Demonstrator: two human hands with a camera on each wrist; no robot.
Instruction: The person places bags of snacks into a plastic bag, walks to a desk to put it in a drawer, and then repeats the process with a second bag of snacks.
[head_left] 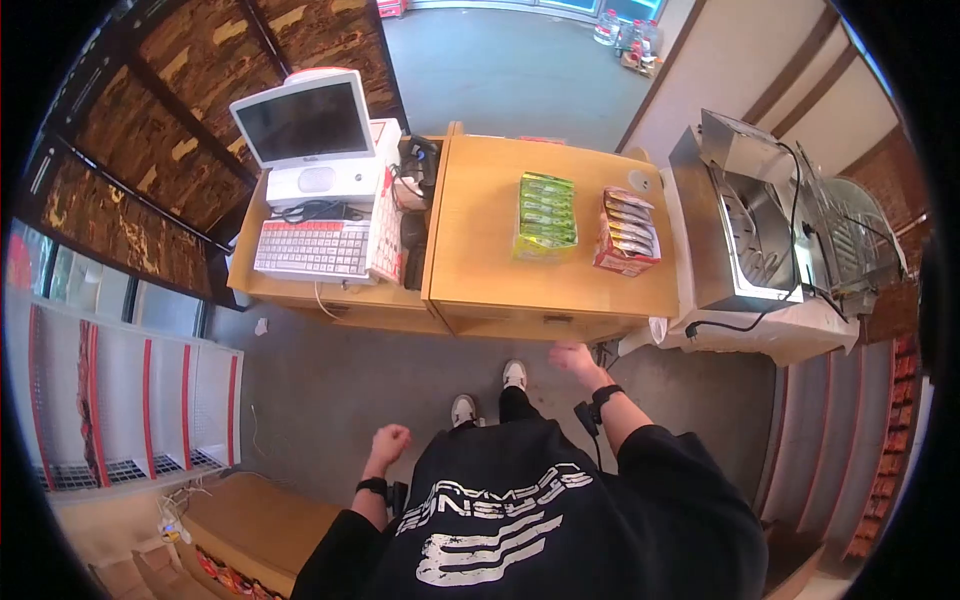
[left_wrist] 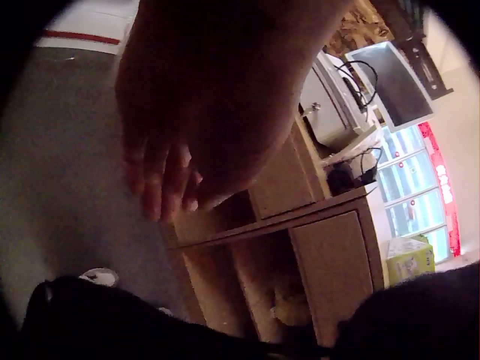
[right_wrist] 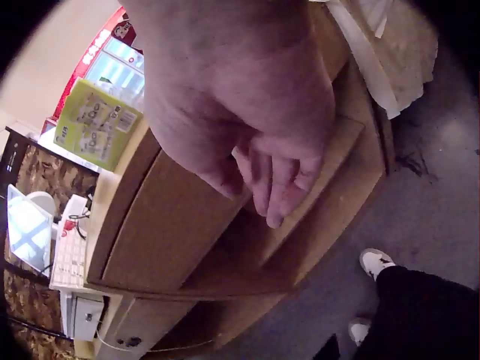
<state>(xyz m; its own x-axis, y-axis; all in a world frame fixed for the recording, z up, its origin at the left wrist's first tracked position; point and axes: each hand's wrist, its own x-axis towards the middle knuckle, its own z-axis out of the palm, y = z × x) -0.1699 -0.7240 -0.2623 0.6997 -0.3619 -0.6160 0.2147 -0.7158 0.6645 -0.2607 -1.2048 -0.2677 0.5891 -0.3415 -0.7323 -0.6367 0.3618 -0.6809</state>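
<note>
My left hand (head_left: 390, 442) hangs over the floor, away from the counter, its fingers loosely bent around nothing. In the left wrist view the same hand (left_wrist: 210, 112) points downward with the counter's open shelves behind it. My right hand (head_left: 574, 360) is close to the front edge of the wooden counter (head_left: 480, 240), also holding nothing. Its fingers (right_wrist: 281, 187) hang relaxed in the right wrist view. On the counter top stand a green box of upright packets (head_left: 545, 240) and, to its right, a red box of packets (head_left: 627, 262).
At the counter's left sits a white point-of-sale terminal (head_left: 310, 125) with a keyboard (head_left: 312, 247). A steel cooker (head_left: 745, 260) with a loose black cord and plug stands to the right. Shelving racks (head_left: 130, 400) flank the floor, and a cardboard box (head_left: 255, 520) lies behind on the left.
</note>
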